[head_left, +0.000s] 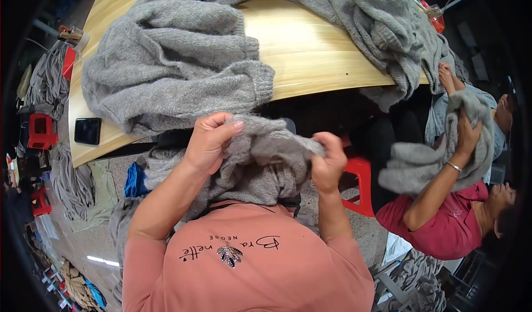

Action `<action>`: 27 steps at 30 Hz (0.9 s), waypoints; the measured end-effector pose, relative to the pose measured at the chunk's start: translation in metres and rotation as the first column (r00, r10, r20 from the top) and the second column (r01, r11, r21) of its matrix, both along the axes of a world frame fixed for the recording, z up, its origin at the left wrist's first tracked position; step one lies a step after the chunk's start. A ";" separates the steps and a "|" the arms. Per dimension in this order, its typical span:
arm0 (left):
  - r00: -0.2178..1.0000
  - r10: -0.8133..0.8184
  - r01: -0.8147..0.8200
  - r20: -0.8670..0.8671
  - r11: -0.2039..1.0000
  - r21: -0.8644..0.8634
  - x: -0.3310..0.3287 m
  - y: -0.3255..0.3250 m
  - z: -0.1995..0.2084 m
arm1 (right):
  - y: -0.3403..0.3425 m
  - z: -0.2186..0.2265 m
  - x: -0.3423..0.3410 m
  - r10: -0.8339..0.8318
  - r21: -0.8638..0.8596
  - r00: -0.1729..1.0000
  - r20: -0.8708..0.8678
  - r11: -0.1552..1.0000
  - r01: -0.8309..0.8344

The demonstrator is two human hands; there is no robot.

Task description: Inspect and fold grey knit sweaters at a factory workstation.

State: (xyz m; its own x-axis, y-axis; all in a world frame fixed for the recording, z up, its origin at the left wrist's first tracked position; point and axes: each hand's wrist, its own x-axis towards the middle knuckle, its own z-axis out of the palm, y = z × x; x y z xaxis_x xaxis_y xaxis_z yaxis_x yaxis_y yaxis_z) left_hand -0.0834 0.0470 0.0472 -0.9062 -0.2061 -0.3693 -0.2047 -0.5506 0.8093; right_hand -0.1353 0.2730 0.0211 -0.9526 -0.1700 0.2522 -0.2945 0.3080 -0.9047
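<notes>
A fuzzy grey knitted garment [271,168] hangs over my lap, its upper edge stretched between my two hands. My left hand [213,140] pinches that edge between thumb and fingers. At the other end of the stretch, my right hand [329,159] is closed on the knit with its fingers curled. Just beyond my left hand, grey knitted sweaters [166,62] lie on the wooden table [307,40], with several ribbed cuffs pointing right. What kind of garment I hold cannot be made out, as it is bunched up.
More grey knitwear [382,29] drapes over the table's right edge. A dark phone [87,131] lies at the left corner. To my right, a person in a dark pink shirt [438,223] handles grey knitwear near a red stool [357,187]. Another person sits beyond. Piles of knitwear [72,184] stand at left.
</notes>
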 end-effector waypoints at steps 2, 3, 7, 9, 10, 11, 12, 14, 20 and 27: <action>1.000 -0.024 0.024 0.007 1.000 -0.006 -0.002 0.009 0.012 | -0.006 0.021 0.006 -0.093 -0.175 0.974 -0.205 0.983 0.057; 0.998 -0.059 0.059 0.011 0.998 -0.008 -0.004 0.014 0.017 | -0.003 0.030 0.007 0.010 -0.063 0.945 -0.327 0.998 -0.032; 0.979 -0.202 0.195 -0.038 0.972 -0.130 -0.004 0.029 0.016 | -0.024 0.048 0.012 0.338 0.209 0.733 -0.591 0.941 -0.266; 0.965 -0.248 0.229 -0.091 0.956 -0.184 -0.005 0.033 0.016 | -0.032 0.050 0.009 0.510 0.255 0.646 -0.567 0.855 -0.451; 0.947 -0.292 0.253 -0.137 0.937 -0.242 -0.005 0.034 0.016 | -0.035 0.050 0.009 0.511 0.261 0.645 -0.568 0.856 -0.447; 0.939 -0.326 0.300 -0.106 0.932 -0.205 -0.005 0.033 0.018 | -0.036 0.045 0.008 0.448 0.220 0.667 -0.595 0.889 -0.401; 0.936 -0.332 0.304 -0.114 0.930 -0.207 -0.004 0.031 0.019 | -0.037 0.041 0.007 0.383 0.179 0.685 -0.620 0.919 -0.352; 0.912 -0.411 0.402 -0.004 0.894 -0.197 -0.003 0.026 0.022 | -0.037 0.036 0.008 0.386 0.179 0.691 -0.611 0.918 -0.354; 0.963 -0.264 0.264 -0.047 0.964 -0.022 0.007 0.020 0.002 | -0.046 0.026 0.009 0.398 0.127 0.713 -0.578 0.906 -0.403; 0.972 -0.207 0.198 -0.109 0.976 -0.089 0.013 0.021 -0.003 | -0.052 0.021 0.008 0.389 0.138 0.744 -0.543 0.916 -0.378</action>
